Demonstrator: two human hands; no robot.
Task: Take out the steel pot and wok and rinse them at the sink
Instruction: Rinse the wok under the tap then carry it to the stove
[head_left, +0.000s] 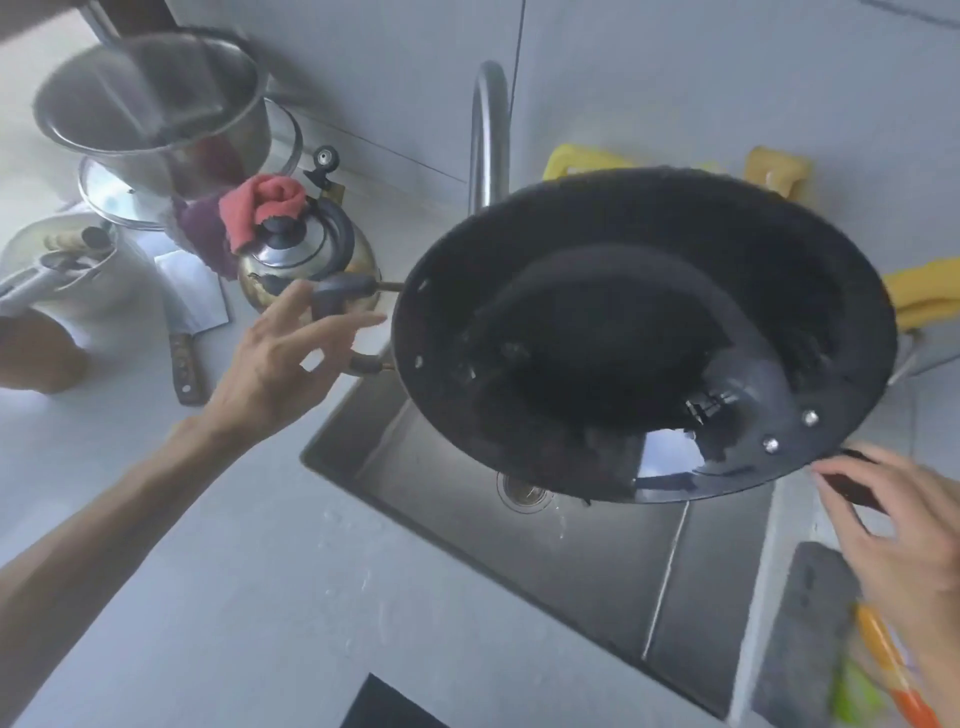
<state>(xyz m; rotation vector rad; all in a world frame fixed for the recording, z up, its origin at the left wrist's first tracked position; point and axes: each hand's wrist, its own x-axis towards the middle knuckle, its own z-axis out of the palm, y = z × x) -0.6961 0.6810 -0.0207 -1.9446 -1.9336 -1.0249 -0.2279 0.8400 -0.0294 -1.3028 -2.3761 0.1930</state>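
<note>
One steel pot (150, 104) far left on counter, on a lid. One kettle (306, 254) beside it. Left hand (280, 358) fingers spread, at wok's loop handle, grip unclear. One wok (644, 332) tilted over sink (519, 545), below one faucet (488, 135). Right hand (914, 551) curled round wok's long handle.
</note>
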